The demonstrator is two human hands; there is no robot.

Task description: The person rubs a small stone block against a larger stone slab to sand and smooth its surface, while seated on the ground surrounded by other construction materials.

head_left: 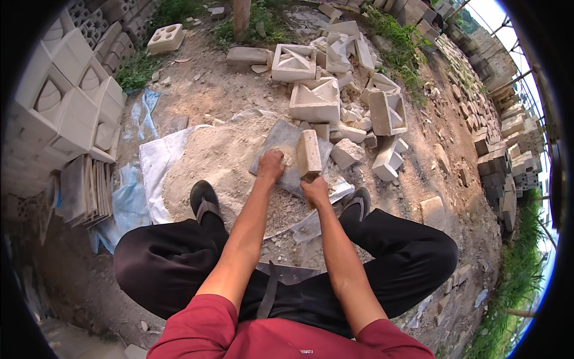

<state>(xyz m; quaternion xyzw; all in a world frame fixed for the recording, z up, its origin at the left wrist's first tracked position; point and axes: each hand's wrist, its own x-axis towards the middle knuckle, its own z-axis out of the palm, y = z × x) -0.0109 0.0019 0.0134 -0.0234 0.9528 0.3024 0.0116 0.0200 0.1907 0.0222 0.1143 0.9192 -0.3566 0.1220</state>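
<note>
My right hand (314,190) is wrapped round the near end of a block-shaped mallet (308,152), its long pale head pointing away from me over the right side of a flat grey slab (276,139). The handle is mostly hidden in my fist. My left hand (271,166) rests low on the slab's left part, fingers curled. Pale crumbs lie by its fingertips; whatever they hold is hidden. Around the slab's left and near sides spreads a heap of pale crushed grit (206,161), lying on a white sheet (156,173).
Broken pale ventilation blocks (314,100) and rubble are piled beyond the slab to the right. Stacked blocks (75,90) rise at the left, above leaning thin boards (89,188). A wooden post (241,21) stands at the far side. My sandalled feet (205,197) flank the grit.
</note>
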